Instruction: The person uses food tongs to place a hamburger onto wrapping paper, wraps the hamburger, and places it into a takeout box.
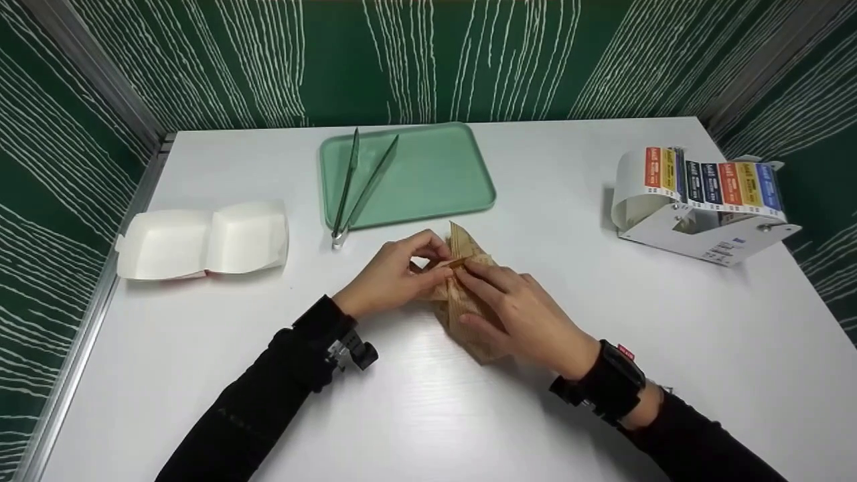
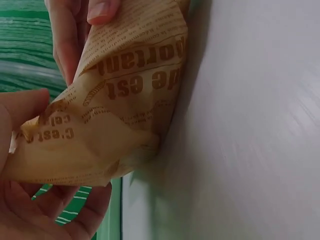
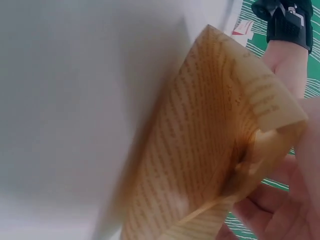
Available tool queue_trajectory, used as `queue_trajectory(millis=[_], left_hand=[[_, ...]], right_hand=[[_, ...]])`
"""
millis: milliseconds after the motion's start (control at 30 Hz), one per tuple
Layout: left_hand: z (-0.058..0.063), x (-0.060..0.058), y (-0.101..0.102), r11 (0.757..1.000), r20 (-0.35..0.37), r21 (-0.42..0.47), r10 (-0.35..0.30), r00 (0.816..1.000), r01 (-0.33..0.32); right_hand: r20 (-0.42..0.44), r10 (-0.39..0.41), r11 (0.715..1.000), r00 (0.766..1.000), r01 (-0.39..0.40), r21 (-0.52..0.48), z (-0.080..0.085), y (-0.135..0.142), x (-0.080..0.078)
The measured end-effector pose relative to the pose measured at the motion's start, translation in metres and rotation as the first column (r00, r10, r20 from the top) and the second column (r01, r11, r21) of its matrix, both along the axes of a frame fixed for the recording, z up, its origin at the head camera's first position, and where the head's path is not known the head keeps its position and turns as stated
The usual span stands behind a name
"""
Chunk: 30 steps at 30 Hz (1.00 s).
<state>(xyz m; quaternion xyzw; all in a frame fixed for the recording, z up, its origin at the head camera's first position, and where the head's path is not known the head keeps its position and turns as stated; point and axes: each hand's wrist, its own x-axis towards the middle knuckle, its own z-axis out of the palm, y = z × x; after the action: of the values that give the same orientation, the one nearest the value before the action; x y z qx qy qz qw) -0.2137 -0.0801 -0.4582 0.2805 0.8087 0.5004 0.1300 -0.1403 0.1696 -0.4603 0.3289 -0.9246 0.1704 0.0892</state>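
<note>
On the white bench (image 1: 402, 422), in front of the person, sits a brown printed paper wrapper (image 2: 130, 105), its near end down and its far end folded up; the left hand (image 1: 395, 274) pinches the folded flap between thumb and fingers, while the right hand (image 1: 529, 311) grips the wrapper's other side, fingertips at the crease. Beyond them lies a green tray (image 1: 438, 174) bearing metal tongs (image 1: 347, 187) (spread slightly, one end overhanging the rim), with an opened white clamshell carton (image 1: 171, 242) to the left and a label dispenser (image 1: 710, 231) to the right.
</note>
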Motion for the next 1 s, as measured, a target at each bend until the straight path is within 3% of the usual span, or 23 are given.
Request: queue_trajectory(millis=[133, 267, 400, 567, 667, 833, 933, 1000], left_hand=[[0.000, 0.006, -0.013, 1.000, -0.040, -0.028, -0.001, 0.999, 0.000], [0.001, 0.015, -0.026, 0.994, -0.154, -0.100, 0.018, 0.988, -0.034], [0.004, 0.023, -0.026, 0.987, -0.265, -0.142, 0.031, 0.964, -0.071], [0.007, 0.026, -0.015, 0.979, -0.396, -0.165, 0.045, 0.917, -0.119], [0.007, 0.024, -0.010, 0.976, -0.422, -0.138, 0.095, 0.902, -0.168], [0.008, 0.023, -0.010, 0.973, -0.418, -0.114, 0.135, 0.899, -0.199], [0.010, 0.026, -0.010, 0.970, -0.482, -0.146, 0.103, 0.870, -0.195], [0.010, 0.029, -0.008, 0.963, -0.542, -0.175, 0.080, 0.837, -0.206]], right_hand=[[0.034, -0.019, 0.999, 0.999, 0.018, 0.029, 0.001, -0.001, 0.001], [0.035, -0.030, 0.999, 0.999, 0.029, 0.033, 0.002, -0.004, 0.001], [-0.008, -0.032, 0.999, 0.999, 0.032, 0.033, 0.000, -0.006, 0.001], [-0.050, -0.027, 0.999, 0.998, 0.029, 0.030, -0.002, -0.007, 0.001], [-0.042, -0.019, 1.000, 0.999, 0.020, 0.022, -0.004, -0.008, 0.000], [-0.030, -0.010, 1.000, 0.999, 0.011, 0.026, -0.005, -0.010, 0.000], [-0.045, -0.007, 1.000, 0.999, 0.009, 0.028, -0.006, -0.010, 0.000], [-0.057, -0.005, 1.000, 0.998, 0.007, 0.025, -0.007, -0.010, 0.000]])
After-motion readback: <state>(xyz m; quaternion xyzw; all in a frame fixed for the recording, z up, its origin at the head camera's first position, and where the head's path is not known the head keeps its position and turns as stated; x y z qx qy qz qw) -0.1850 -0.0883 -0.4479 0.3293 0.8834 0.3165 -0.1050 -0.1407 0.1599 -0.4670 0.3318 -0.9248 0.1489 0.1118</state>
